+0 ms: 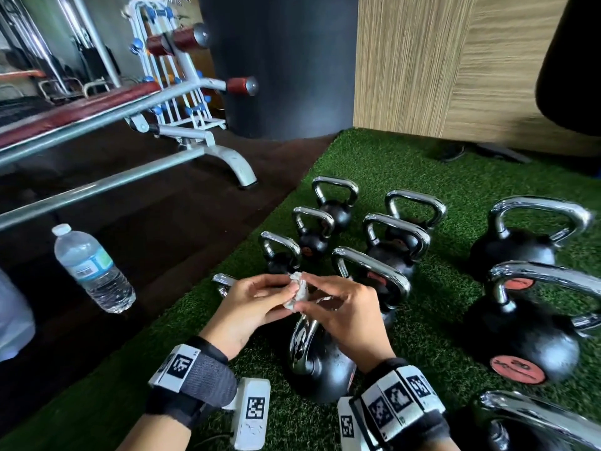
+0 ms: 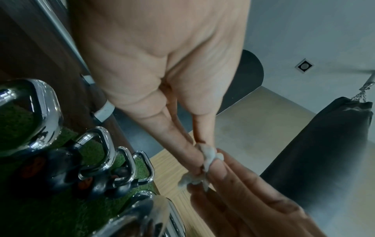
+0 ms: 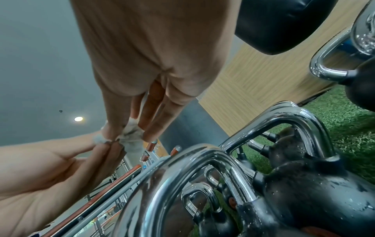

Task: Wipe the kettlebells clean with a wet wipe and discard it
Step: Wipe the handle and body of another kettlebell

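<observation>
Both hands meet above the green turf and pinch one crumpled white wet wipe between their fingertips. My left hand holds its left side and my right hand its right side. In the left wrist view the wipe is squeezed between fingertips of both hands, and the right wrist view shows the same wipe. Directly below the hands stands a black kettlebell with a chrome handle, wet with droplets. Several more black kettlebells stand in rows beyond and to the right.
A clear plastic water bottle stands on the dark floor to the left of the turf. A weight bench with steel bars runs across the far left. A black punching bag hangs at the upper right before a wooden wall.
</observation>
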